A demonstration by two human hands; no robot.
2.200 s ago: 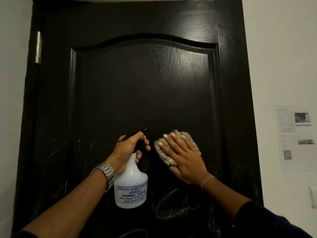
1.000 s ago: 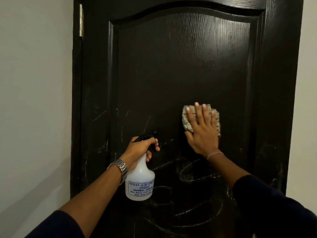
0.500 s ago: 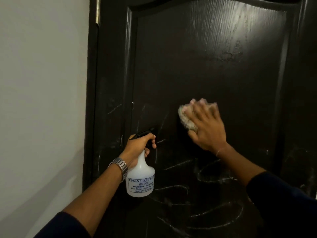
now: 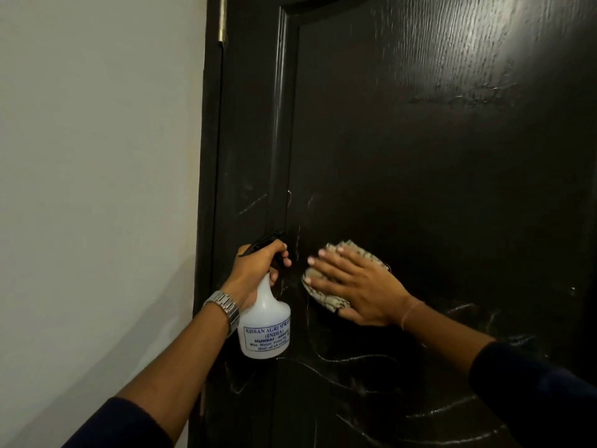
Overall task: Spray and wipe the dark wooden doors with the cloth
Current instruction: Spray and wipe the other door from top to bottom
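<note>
Right hand (image 4: 361,287) presses a mottled beige cloth (image 4: 326,297) flat on the dark wooden door (image 4: 436,176), fingers straight.
Left hand (image 4: 258,270) grips a white plastic spray bottle (image 4: 265,328) near the panel's left edge; pale wall (image 4: 97,189) and brass hinge (image 4: 221,19) lie leftward.

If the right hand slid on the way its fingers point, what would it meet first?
Probably the left hand gripping the sprayer: the right hand, flat on the cloth, points left toward it. Depth is unclear.
</note>
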